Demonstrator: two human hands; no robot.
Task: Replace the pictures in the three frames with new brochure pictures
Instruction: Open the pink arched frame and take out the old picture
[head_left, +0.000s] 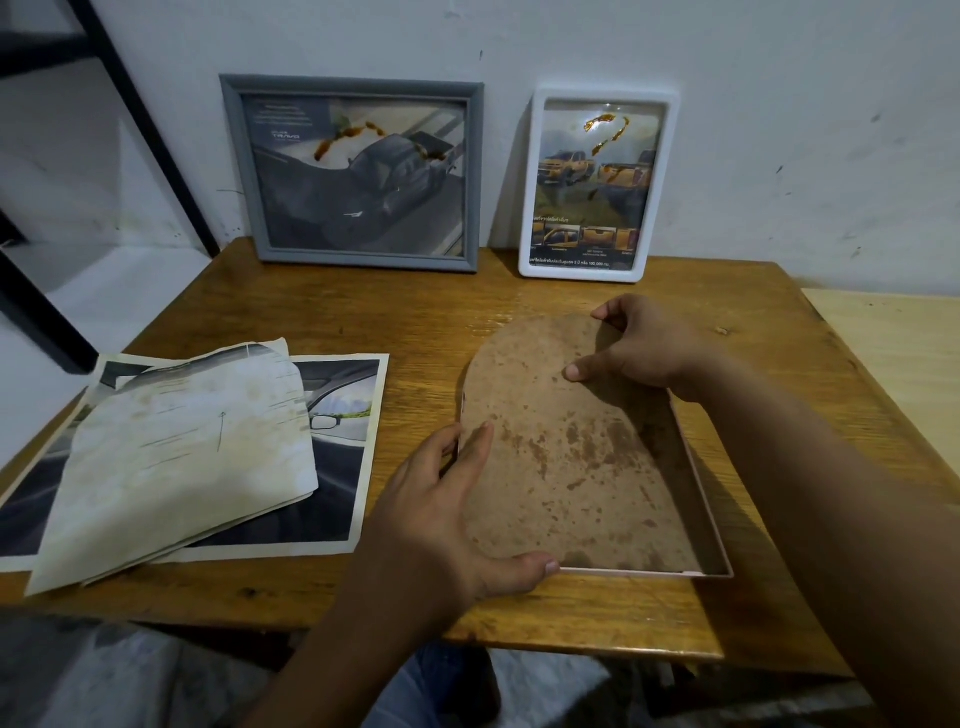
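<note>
Leaning behind: grey frame (353, 174), white frame (597, 184)

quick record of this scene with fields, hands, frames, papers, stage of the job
left hand: left hand holds the near-left edge of the backing board, thumb at its near corner
right hand: right hand pinches the board's far end
third frame: pink frame lies face down on the table, stained arched board sitting in it, tilted
other frames: grey frame and white frame lean on the wall, both holding truck brochure pictures
papers: yellowed arched sheet on a car brochure page, left of the hands
stage: two frames look done, third one open
</note>
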